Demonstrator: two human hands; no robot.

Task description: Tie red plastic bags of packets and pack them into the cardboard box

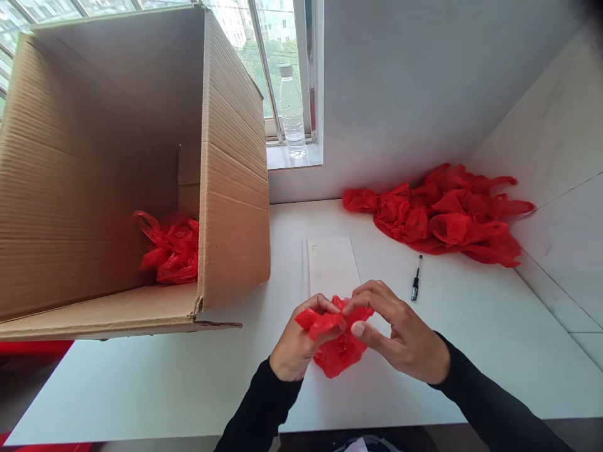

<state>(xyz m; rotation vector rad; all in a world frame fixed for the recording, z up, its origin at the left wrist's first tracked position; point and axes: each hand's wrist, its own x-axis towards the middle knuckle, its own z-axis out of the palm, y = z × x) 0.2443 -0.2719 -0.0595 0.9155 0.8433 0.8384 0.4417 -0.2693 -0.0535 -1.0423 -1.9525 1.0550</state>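
A crumpled red plastic bag (340,358) is in front of me above the white table. My left hand (301,342) is closed around its upper part, and a bunched end sticks out over the fingers. From the right, my right hand (400,329) reaches to the bag, its index fingertip touching the plastic beside the left thumb. A gap shows between the right thumb and the fingers. Part of the bag is hidden behind both hands. Just beyond the hands lies a white notebook (332,263), its near end covered by them.
A large cardboard box (235,188) lies on its side at the left, with red plastic bags (176,251) inside. A heap of red bags (443,213) lies by the wall. A black pen (416,281) rests on the table (471,351). A water bottle (292,113) stands on the windowsill.
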